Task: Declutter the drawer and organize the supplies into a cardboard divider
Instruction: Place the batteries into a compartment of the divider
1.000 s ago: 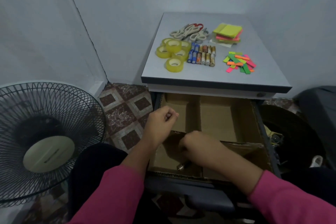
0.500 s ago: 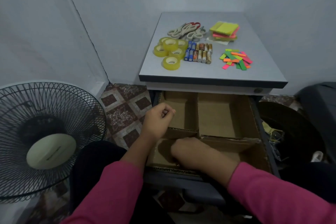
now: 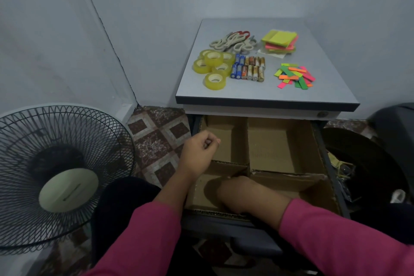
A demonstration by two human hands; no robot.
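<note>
The drawer [image 3: 334, 188] stands pulled out under the desk top, lined with a cardboard divider [image 3: 282, 148] of several compartments. My right hand [image 3: 237, 192] reaches down into the front left compartment; its fingers are hidden below the wrist. My left hand [image 3: 199, 152] hovers over the drawer's left edge with its fingers curled in, nothing visible in it. On the desk top [image 3: 318, 94] lie tape rolls [image 3: 212, 67], batteries [image 3: 248, 69], scissors [image 3: 233, 42], a sticky note stack [image 3: 280, 41] and coloured paper strips [image 3: 294, 76].
A black standing fan [image 3: 58, 175] sits on the patterned tile floor at the left. A dark bin or bag [image 3: 367, 159] with clutter stands to the right of the drawer. Walls close in behind and to the left of the desk.
My right hand has gone deeper and leftward into the front left compartment, covering the battery that lay there one second ago. My left hand has barely moved.
</note>
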